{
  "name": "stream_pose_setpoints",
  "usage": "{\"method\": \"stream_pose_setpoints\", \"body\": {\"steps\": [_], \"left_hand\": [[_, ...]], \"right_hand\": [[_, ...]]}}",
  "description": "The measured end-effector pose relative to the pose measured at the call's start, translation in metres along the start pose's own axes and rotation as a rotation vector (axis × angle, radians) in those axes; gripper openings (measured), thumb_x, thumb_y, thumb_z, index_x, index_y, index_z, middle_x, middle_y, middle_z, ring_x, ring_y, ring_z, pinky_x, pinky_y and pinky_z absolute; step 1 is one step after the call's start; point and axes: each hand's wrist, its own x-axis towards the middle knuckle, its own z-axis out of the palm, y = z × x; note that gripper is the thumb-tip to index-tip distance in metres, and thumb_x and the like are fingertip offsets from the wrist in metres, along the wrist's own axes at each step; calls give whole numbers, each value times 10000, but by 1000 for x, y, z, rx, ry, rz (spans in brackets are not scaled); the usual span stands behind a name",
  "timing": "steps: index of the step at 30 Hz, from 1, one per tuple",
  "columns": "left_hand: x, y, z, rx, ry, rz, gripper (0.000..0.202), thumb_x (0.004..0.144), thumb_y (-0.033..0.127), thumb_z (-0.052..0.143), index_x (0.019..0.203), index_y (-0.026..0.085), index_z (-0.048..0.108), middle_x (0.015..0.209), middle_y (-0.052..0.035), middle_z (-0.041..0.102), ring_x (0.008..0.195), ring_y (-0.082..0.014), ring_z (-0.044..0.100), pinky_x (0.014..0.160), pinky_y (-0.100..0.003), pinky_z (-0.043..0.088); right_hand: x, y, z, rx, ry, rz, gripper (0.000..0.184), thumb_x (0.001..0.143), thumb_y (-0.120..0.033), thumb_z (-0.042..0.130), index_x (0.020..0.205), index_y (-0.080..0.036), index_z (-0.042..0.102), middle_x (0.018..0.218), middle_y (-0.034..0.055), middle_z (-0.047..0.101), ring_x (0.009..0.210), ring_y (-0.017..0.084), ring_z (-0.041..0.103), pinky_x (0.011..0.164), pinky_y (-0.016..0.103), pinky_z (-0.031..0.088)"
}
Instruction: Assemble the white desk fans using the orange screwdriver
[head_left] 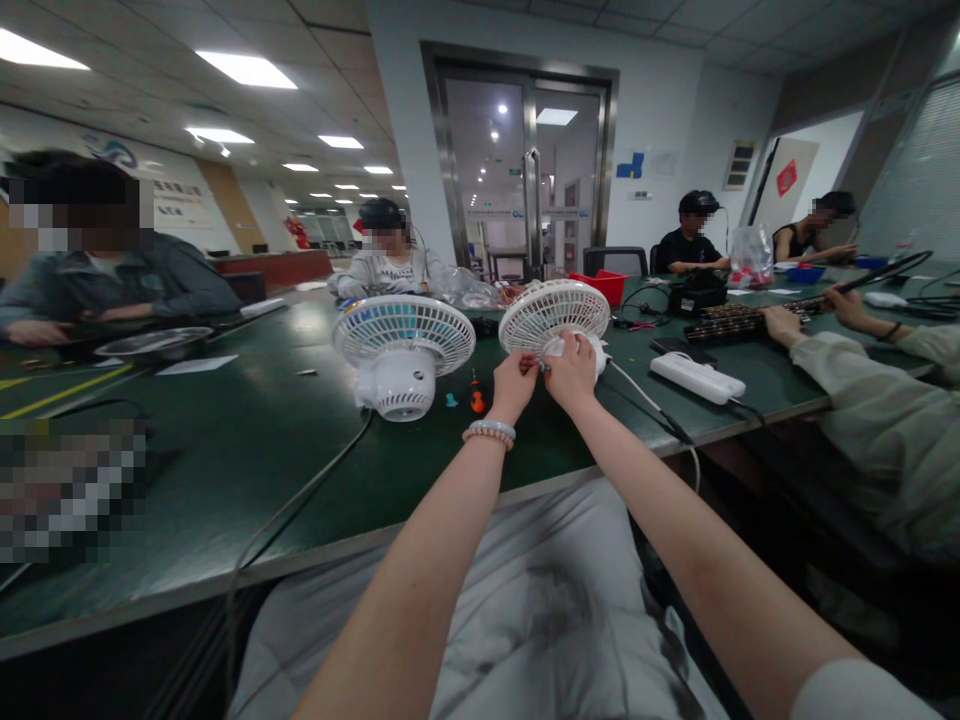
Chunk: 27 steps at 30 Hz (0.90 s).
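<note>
Two white fans with round grilles lie on the green table. My right hand (pixel 572 375) is closed over the back of the right-hand fan (pixel 555 305), its fingers on the white motor housing. Just beside it, the fingers of my left hand (pixel 516 385) are pinched together; whatever is between them is too small to name. A tiny bluish bit shows between my two hands. The other fan (pixel 401 345) rests to the left with its vented motor housing towards me. Left of my left wrist lie an orange-and-black screwdriver (pixel 478 397) and a small blue piece (pixel 451 400).
A white power strip (pixel 697 378) and a dark phone (pixel 682 351) lie to the right. Beyond the fans is a red bin (pixel 604 288). Fan cords hang over the table edge (pixel 360 543). A co-worker's hands (pixel 784 325) hold a dark rod bundle at right; other people sit around.
</note>
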Motion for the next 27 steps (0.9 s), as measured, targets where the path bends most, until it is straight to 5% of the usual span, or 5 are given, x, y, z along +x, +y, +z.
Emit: {"method": "stream_pose_setpoints", "body": {"steps": [9,18,23,27], "left_hand": [[-1,3,-2,31,1,-39,147,696,150,548,841,163,567,735,-16,632,701,-118,595,723,-267,477],[-4,2,2,56,-84,85,212,692,87,485,879,172,537,797,-25,610,739,-120,584,731,-263,486],[-8,14,-7,367,-89,231,307,667,87,499,965,154,532,1004,-99,544,957,-196,527,878,-328,433],[-16,17,-31,737,-74,131,365,687,172,530,1051,154,515,1053,-132,490,1033,-270,469,894,-388,396]], "right_hand": [[0,-1,-1,8,-1,8,211,775,-243,509,832,-199,708,1292,91,390,1176,305,255,971,453,201],[0,0,1,10,14,12,236,804,-268,480,832,-203,706,1299,80,388,1162,305,264,954,432,218],[-1,0,2,1,19,-2,234,808,-264,477,858,-213,700,1300,79,389,1169,298,258,963,428,210],[-1,-1,-1,7,14,-7,183,760,-246,536,818,-208,706,1306,79,380,1181,305,248,969,442,202]]}}
